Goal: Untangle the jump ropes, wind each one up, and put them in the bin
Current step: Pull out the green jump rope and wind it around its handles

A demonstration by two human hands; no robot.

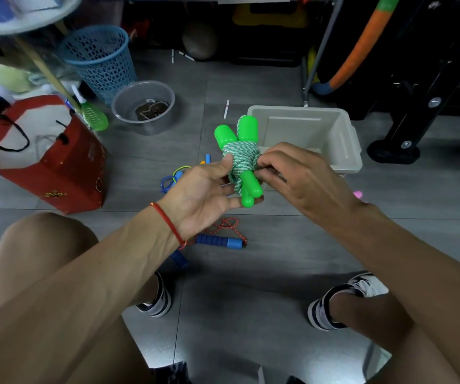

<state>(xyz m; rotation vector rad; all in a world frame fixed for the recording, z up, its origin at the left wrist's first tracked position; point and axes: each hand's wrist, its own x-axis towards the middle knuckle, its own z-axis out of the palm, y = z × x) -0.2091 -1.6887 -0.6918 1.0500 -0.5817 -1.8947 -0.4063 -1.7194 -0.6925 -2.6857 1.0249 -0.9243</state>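
Observation:
A green jump rope [241,159] hangs in front of me, its green-and-white cord wound around its two green handles. My left hand [204,195] holds the bundle from the left, fingers around the cord. My right hand [292,173] pinches the cord at the bundle's right side. Just behind stands a beige bin [345,139], which looks empty. On the floor below lies a rope with blue foam handles [219,241] and a red cord. A thin blue-and-yellow rope [175,176] lies coiled left of my hands.
A red paper bag [57,167] stands at left, a grey bowl [143,106] and a blue mesh basket [98,59] behind it. Black equipment legs [395,151] and an orange foam hoop [361,48] stand at right. My knees and shoes are at the bottom.

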